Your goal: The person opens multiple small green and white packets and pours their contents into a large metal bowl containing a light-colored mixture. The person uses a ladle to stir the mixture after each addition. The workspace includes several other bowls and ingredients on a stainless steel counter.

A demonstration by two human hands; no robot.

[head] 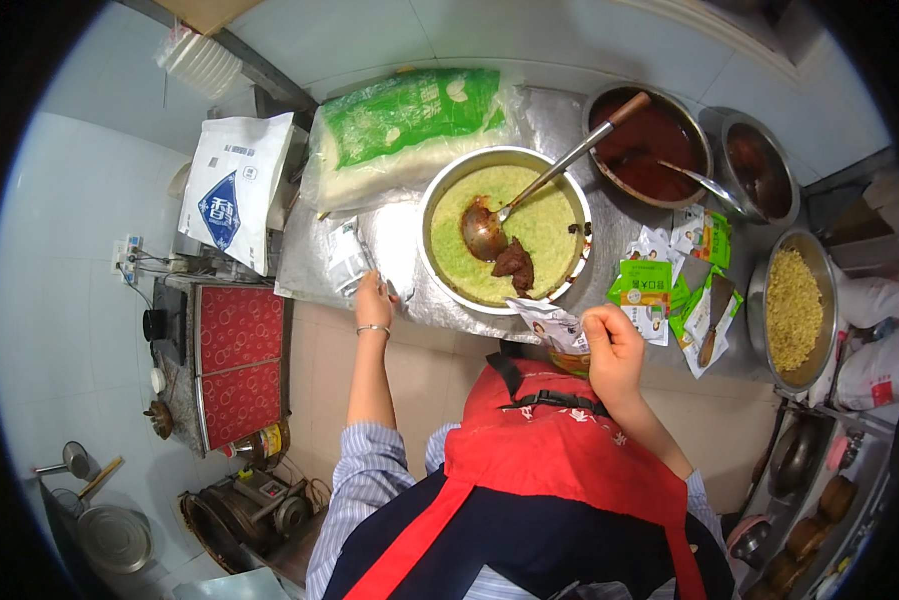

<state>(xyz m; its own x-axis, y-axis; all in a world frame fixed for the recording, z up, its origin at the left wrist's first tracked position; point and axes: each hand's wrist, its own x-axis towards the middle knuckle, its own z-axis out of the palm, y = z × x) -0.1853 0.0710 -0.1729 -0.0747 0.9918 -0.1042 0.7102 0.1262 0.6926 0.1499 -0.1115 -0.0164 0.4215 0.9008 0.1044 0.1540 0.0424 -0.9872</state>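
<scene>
My right hand (613,349) grips a seasoning packet (558,330) at the near rim of a steel basin (428,255). My left hand (374,300) is at the lower end of a silver-white packet (346,251) on the metal table; whether the fingers hold it I cannot tell. The basin contains a pale green, grainy mass (457,187). On it lie a dark brown lump of paste (515,266) and the sauce-coated bowl of a wooden-handled ladle (569,154), whose handle rests over the far right rim. Several green and white packets (644,285) lie right of the basin, with a brown-handled utensil (716,319) on them.
A clear bag with green print (412,120) lies behind the basin. Two metal bowls of dark red sauce (648,161) (757,169) stand back right, one with a spoon. A bowl of yellow bits (794,300) stands far right. A white bag (239,187) stands left, above a red-doored cabinet (239,330).
</scene>
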